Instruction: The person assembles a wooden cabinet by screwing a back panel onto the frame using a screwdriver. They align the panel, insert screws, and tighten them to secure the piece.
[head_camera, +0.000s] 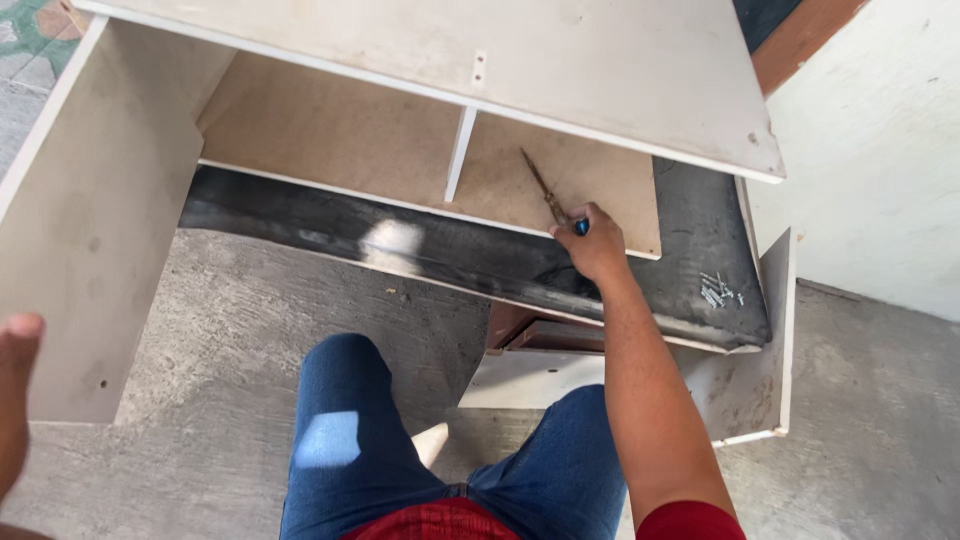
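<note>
Your right hand (592, 243) is fisted around a screwdriver (548, 195), blue handle end poking out by the thumb, shaft pointing up and left over the brown back panel (340, 130) inside the cabinet (90, 230). The tip sits near the white divider (460, 152), not touching it as far as you can see. The cabinet lies on its side on the concrete floor (240, 330), white top board (560, 60) above your hand, dark black surface (450, 250) running under it.

Your left hand (14, 400) is at the left frame edge, mostly cut off, near the cabinet's left side panel; only part shows, so you cannot tell if it is spread or curled, and it holds nothing visible.

A small pile of screws (718, 291) lies on the dark surface, right of your right hand, well apart from it. Your knees in blue jeans (350, 440) are below. A loose white board (750, 390) leans by your right knee.
</note>
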